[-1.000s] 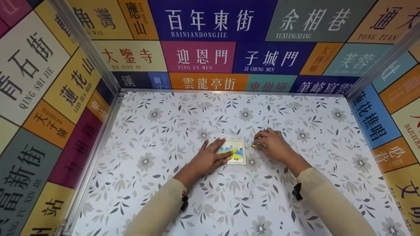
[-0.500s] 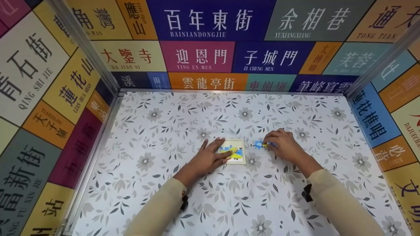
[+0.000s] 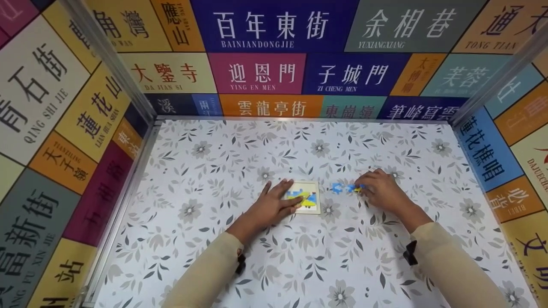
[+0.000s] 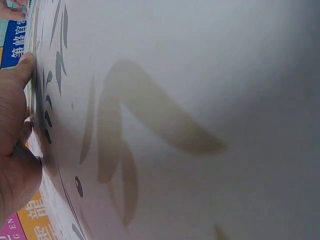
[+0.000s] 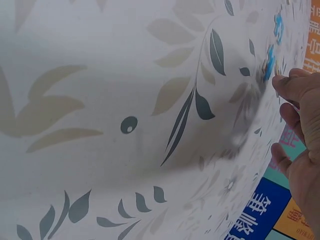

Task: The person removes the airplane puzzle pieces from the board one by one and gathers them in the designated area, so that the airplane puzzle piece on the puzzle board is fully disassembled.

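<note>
"Left hand (image 3: 272, 206) first: what is it doing?"

"Lying spread over the left side of a cream-rimmed jigsaw tray (image 3: 318, 201), gripping nothing, one digit across the yellow aeroplane picture (image 3: 309, 202). That covers part of the plane and most of the tray's left rim."

"Does the left wrist camera help?"

"Little. The hand is cut off at the edge there, and the tray is too edge-on to read. Floral table covering (image 3: 278, 256) fills most of that view."

"And the right hand (image 3: 381, 191)?"

"Fingers bent, tips pinching a yellow-marked jigsaw piece (image 3: 358, 189), its outline mostly hidden. I can't tell whether it is one piece or several."

"Anything beside it?"

"Just beside the fingertips, a blue jigsaw piece (image 3: 350, 188); nearer the tray, a knobbed blue piece (image 3: 337, 188). Both lie right of the tray. The right wrist view shows blue pieces as narrow slivers, the hand cropped."

"Those dark things at the cuffs?"

"A black object (image 3: 411, 252) by the right sleeve (image 3: 454, 265), another (image 3: 241, 264) by the left; their shapes are unclear."
</note>
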Demonstrator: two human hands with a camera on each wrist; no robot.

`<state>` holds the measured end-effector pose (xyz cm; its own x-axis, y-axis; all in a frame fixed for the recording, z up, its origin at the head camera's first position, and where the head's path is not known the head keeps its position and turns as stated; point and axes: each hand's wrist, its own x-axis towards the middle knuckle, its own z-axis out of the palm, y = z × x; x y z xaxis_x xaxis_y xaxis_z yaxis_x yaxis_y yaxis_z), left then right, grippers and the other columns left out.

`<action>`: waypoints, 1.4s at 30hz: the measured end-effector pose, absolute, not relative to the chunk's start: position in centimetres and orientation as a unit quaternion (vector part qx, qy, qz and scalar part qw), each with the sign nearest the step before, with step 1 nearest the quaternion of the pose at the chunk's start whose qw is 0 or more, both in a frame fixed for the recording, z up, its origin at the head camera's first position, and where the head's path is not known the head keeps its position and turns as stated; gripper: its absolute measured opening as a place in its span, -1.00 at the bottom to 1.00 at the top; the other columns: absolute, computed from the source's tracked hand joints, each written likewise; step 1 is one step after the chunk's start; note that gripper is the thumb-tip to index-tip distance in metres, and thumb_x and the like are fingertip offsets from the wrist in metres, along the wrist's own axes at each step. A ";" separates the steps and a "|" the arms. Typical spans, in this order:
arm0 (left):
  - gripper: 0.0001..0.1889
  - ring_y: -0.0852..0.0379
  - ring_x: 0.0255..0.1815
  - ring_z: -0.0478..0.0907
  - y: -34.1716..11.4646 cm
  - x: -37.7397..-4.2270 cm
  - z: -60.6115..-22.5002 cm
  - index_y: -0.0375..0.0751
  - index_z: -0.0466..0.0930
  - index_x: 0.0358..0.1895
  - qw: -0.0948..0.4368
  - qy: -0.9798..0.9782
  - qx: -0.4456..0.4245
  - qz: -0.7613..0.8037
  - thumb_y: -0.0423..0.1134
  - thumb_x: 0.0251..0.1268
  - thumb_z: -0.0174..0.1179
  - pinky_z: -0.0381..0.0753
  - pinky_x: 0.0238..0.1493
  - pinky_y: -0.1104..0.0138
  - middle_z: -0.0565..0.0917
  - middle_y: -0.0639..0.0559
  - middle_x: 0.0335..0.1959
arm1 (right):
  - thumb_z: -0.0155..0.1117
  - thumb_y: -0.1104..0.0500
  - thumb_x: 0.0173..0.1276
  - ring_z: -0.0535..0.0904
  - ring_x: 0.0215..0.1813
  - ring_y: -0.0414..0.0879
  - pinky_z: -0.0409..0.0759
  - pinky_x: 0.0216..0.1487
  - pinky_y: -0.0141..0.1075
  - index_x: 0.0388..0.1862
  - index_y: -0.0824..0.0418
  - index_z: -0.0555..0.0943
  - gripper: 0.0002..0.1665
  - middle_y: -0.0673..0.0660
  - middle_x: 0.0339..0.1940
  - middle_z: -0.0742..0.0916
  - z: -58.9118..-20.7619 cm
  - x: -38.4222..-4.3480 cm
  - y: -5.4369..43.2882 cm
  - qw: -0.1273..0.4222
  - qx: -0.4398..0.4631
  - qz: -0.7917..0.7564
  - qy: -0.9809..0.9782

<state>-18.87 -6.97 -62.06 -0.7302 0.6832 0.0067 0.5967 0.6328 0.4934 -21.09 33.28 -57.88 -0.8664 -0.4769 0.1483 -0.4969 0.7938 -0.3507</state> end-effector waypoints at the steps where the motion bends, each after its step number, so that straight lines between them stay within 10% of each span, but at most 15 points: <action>1: -0.49 -0.27 0.88 0.00 -7.0 -18.9 -62.0 0.17 0.47 0.66 0.091 0.899 0.356 0.238 0.08 0.81 0.04 -0.15 0.81 -0.38 0.08 -0.23 0.86 | 0.52 0.42 0.41 0.67 0.11 0.28 0.57 0.08 0.44 0.05 0.21 0.84 -0.72 0.22 0.11 0.86 -57.9 -21.1 33.4 0.029 0.258 0.194 -0.946; 42: -0.47 -0.20 0.90 -0.04 -7.1 -19.0 -62.4 0.23 0.43 0.68 0.097 0.902 0.349 0.233 0.12 0.82 0.00 -0.21 0.85 -0.31 0.05 -0.17 0.87 | 0.44 0.45 0.47 0.62 0.10 0.20 0.59 0.11 0.35 0.08 0.18 0.82 -0.70 0.21 0.13 0.81 -59.4 -20.4 35.4 0.049 0.275 0.166 -0.946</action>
<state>-18.96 -7.06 -62.42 -0.7373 0.6755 -0.0120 0.5855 0.6477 0.4876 -20.37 35.40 -59.43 -0.8434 -0.5047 0.1842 -0.5372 0.7933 -0.2864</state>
